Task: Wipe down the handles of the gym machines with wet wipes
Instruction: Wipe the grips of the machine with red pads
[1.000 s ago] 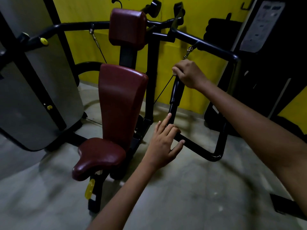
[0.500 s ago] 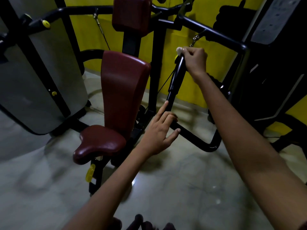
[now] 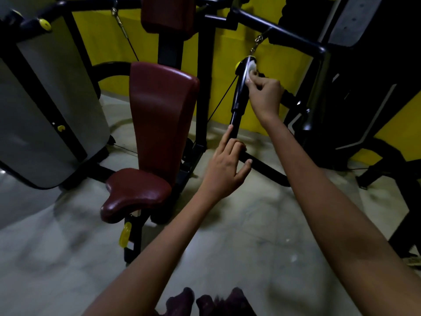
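Observation:
A black machine handle (image 3: 239,87) stands nearly upright to the right of the dark red seat back. My right hand (image 3: 265,94) pinches a small white wet wipe (image 3: 251,66) against the handle's upper end, just below its yellow end cap. My left hand (image 3: 227,165) reaches toward the bar below the grip with its fingers straight; the index fingertip touches the bar and the hand holds nothing.
The dark red seat (image 3: 134,192) and backrest (image 3: 159,115) sit left of the handle. A grey weight-stack cover (image 3: 45,110) stands at the far left. Black frame tubes (image 3: 282,36) run overhead and along the floor. A yellow wall lies behind, another dark machine (image 3: 364,87) on the right.
My right hand slid from over the handle's top to its right side, and the white wipe now shows. The view moved closer and lower. My left hand stayed by the bar.

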The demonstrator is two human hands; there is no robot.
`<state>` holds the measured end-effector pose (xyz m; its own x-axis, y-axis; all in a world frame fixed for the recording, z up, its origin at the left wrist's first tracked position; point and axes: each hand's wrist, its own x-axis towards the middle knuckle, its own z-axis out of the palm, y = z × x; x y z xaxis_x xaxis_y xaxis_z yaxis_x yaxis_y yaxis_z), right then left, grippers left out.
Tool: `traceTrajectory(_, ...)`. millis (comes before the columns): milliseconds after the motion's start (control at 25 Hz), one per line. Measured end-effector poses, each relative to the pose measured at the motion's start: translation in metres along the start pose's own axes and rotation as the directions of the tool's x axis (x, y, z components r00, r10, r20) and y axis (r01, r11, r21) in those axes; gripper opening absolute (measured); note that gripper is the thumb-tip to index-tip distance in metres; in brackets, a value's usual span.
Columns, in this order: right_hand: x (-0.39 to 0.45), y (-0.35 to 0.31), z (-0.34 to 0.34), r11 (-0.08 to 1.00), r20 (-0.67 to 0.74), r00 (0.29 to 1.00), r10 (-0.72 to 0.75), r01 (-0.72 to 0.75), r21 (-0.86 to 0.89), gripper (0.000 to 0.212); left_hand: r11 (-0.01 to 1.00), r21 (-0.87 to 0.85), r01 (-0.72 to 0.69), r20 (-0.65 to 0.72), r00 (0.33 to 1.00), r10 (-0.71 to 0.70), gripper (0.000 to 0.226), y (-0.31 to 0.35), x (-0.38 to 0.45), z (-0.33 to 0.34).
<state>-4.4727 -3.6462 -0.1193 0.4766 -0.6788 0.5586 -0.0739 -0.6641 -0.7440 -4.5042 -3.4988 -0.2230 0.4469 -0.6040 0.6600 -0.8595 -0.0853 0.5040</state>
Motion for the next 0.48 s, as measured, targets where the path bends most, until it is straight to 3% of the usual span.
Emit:
traceTrajectory(160, -0.034, -0.008, -0.004, 0.998, -0.007, 0.999, 0.045, -0.045, -0.047, 0.023, 0.999, 0.035, -0.032, 0.101, 0.995, 0.029, 0.038, -0.004, -0.001, -0.007)
traceTrajectory(320, -0.055, -0.022, -0.016, 0.990, 0.065, 0.995, 0.069, -0.060, -0.129, 0.017, 0.999, 0.000, -0.047, 0.452, 0.891, 0.042, 0.062, -0.011, 0.003, -0.036)
traceTrajectory(400, -0.056, -0.029, -0.029, 0.984, 0.115, 0.978, 0.174, -0.167, -0.068, 0.017, 0.975, -0.200, 0.093, 0.546, 0.837, 0.032, 0.058, -0.014, 0.007, -0.053)
traceTrajectory(480, -0.059, -0.042, -0.037, 0.951, 0.177, 0.950, 0.256, -0.281, 0.132, 0.017, 0.807, -0.440, 0.395, 0.556, 0.825, -0.101, 0.043, -0.016, 0.006, -0.070)
